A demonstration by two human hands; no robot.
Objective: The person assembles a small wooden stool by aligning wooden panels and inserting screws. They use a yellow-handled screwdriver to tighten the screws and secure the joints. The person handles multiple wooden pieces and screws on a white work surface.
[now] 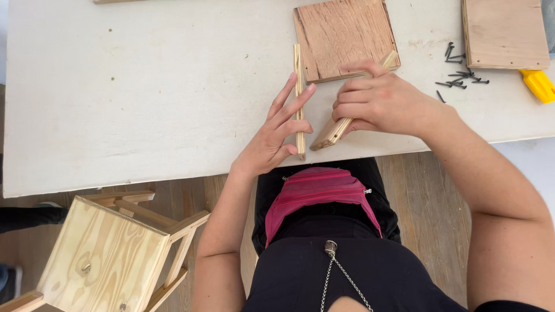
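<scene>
My left hand (276, 130) rests with spread fingers against a thin plywood strip (299, 69) standing on edge on the white table (144, 92). My right hand (384, 103) grips a second plywood strip (330, 133), which lies diagonally and reaches up to the corner of a square reddish plywood board (344, 34). The board lies flat just beyond both hands, with the upright strip along its left edge.
Several dark screws (459, 72) lie scattered at the right of the table. Behind them lies another plywood panel (503, 32), with a yellow tool handle (539, 85) at the edge. A small pine stool (110, 254) stands on the wooden floor at lower left.
</scene>
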